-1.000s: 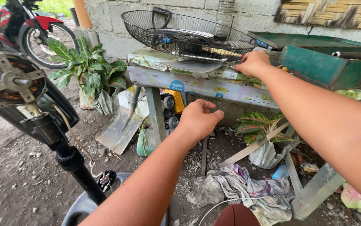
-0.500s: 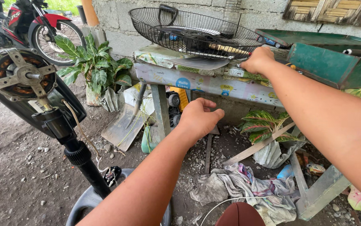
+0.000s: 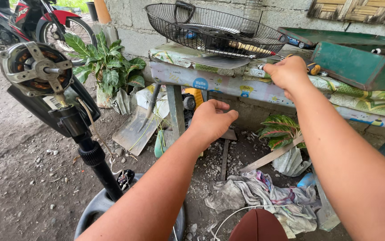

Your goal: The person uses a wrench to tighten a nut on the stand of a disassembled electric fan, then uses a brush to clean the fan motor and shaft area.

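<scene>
Looks like the pick-up step: right hand (image 3: 286, 73), upper right of centre, fisted around a tool (image 3: 312, 68) lying on the bench (image 3: 192, 78); only the yellow-black handle end visible past the knuckles, tip side hidden, so tool type unclear. Left hand (image 3: 210, 120) mid-frame, in the air below the bench edge, fingers loosely half-curled, holding nothing, touching nothing. Wire fan grille (image 3: 214, 29) just beside the right hand, top centre: black, round, dished, thin radial wires, likely light and springy. Any lift needs to clear that rim without snagging. Bare fan motor (image 3: 34, 67) upper left on a black pole: round metal housing, copper windings showing, shaft sticking out. Bench cover glossy, printed, wrinkled. Green box (image 3: 357, 67) far right, painted metal, worn. Crumpled rag (image 3: 264, 192) on gravelly dirt, lower centre.
</scene>
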